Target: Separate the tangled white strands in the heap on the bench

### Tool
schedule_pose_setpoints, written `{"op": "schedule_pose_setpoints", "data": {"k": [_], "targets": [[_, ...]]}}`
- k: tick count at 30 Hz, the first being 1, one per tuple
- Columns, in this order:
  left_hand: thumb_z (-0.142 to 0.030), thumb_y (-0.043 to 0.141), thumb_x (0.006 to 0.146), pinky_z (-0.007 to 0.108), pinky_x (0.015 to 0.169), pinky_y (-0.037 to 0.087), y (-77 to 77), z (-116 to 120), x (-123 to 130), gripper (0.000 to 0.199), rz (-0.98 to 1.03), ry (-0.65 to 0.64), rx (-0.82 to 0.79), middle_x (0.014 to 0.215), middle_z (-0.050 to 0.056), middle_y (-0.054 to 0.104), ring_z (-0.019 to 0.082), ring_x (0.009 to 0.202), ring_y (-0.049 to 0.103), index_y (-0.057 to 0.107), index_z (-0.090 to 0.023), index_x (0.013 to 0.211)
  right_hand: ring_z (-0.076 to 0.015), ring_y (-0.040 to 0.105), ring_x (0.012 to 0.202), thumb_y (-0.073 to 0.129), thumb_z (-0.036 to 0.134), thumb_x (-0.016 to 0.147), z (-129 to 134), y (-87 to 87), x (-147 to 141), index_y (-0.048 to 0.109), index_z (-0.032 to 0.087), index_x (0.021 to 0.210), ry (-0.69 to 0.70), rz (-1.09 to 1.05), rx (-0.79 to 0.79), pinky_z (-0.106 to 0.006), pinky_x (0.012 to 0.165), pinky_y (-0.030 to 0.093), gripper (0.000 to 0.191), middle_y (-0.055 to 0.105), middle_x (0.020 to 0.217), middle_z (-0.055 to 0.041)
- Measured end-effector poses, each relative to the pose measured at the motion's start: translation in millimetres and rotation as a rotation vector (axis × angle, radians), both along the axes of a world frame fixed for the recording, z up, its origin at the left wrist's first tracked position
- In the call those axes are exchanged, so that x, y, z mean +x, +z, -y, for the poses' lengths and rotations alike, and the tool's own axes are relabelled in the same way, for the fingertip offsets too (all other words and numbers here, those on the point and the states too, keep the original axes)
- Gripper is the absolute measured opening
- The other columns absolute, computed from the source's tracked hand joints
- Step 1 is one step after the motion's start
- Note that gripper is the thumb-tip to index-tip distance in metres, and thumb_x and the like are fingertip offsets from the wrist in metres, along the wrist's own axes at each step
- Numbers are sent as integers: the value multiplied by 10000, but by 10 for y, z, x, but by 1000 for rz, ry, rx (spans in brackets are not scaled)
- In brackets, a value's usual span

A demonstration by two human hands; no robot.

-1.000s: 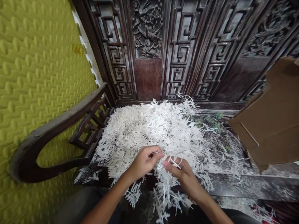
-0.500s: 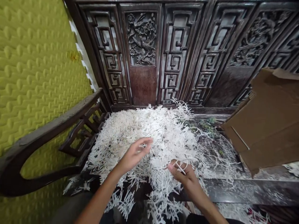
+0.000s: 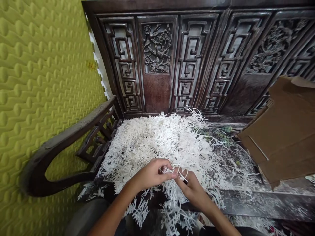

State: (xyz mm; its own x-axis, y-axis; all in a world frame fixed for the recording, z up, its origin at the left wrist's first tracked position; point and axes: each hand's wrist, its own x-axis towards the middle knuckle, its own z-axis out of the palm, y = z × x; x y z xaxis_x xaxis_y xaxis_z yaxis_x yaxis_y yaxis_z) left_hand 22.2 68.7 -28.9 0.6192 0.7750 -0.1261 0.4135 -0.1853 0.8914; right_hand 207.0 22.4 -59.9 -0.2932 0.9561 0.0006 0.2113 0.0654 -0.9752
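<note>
A big heap of white, branching sprigs (image 3: 152,141) covers the dark wooden bench seat (image 3: 258,200). Its loose ends hang over the front edge. My left hand (image 3: 150,175) and my right hand (image 3: 192,190) meet at the near part of the heap, fingertips almost touching. Between them runs a thin white strand (image 3: 180,173) that curves into a small loop. Both hands pinch this strand, though my fingers hide part of it. Other sprigs lie under my wrists.
A carved dark wooden backrest (image 3: 157,91) stands behind the heap, and a curved wooden armrest (image 3: 73,139) runs along its left. A brown cardboard sheet (image 3: 280,137) leans at right. A green quilted wall panel (image 3: 41,98) fills the left.
My left hand has moved back to the right and closed onto the strand beside my right hand. A second ago it was apart and more open. The view has shifted slightly.
</note>
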Motion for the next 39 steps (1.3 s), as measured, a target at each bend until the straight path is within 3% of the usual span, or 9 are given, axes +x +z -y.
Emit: {"op": "schedule_pose_setpoints", "data": {"k": [4,7,11,15,23,28,31,33,39], "targets": [[-542,510,866,230,570,325,39,2,-74,407,-62,-77,-6,771,23,558,119,671,479,616,-154,807,-138,425,669,531,317,911,17,87,-38,583,166,787,48,16,-30,-245,626,332,202,507,705,12],[-536,497,875,224,548,320,34,3,-113,419,-37,-113,-51,711,6,503,100,624,455,565,-144,743,-168,494,794,537,342,907,39,124,-35,620,180,835,34,-5,-105,-261,728,367,196,561,804,-4],[-521,486,885,220,515,405,10,13,-140,393,92,-126,-243,722,1,505,94,583,521,531,-146,774,-203,519,947,570,413,877,42,130,-26,646,210,901,-68,-27,-252,-286,826,366,218,597,944,-17],[-466,487,903,244,518,484,11,31,-100,345,311,-111,-391,776,29,558,117,616,585,526,-135,813,-169,530,792,557,399,867,-9,191,-75,603,189,758,-30,-133,-286,-254,680,365,241,587,788,-6],[-365,535,886,210,428,462,-54,110,88,277,681,91,-559,707,16,525,102,534,564,492,-132,742,-127,446,586,562,375,801,-128,307,-195,536,188,663,-104,-347,-350,-241,561,326,233,535,620,8],[-306,592,831,155,434,375,-76,80,122,281,994,348,-752,638,-21,423,50,512,444,396,-165,689,-189,515,682,658,407,662,-119,344,-243,573,219,860,-338,-305,-541,-270,547,380,286,606,794,-48],[-253,565,835,151,503,375,-37,-1,77,303,1196,534,-710,638,-31,363,47,558,394,328,-168,666,-256,566,904,652,432,695,-65,311,-328,539,235,1071,-317,-317,-640,-299,619,436,439,606,1089,-107],[-229,545,833,181,543,388,-8,-40,30,303,1140,535,-643,626,-31,355,59,560,381,315,-165,647,-269,553,1006,649,455,721,-42,269,-403,505,240,1156,-295,-349,-673,-315,695,456,506,568,1187,-116],[-289,558,855,241,694,393,40,-33,-70,260,737,357,-258,703,-1,445,102,681,441,435,-146,676,-203,535,879,640,549,748,-152,264,-534,600,217,941,-283,-368,-512,-273,706,420,386,608,977,-50]]}}
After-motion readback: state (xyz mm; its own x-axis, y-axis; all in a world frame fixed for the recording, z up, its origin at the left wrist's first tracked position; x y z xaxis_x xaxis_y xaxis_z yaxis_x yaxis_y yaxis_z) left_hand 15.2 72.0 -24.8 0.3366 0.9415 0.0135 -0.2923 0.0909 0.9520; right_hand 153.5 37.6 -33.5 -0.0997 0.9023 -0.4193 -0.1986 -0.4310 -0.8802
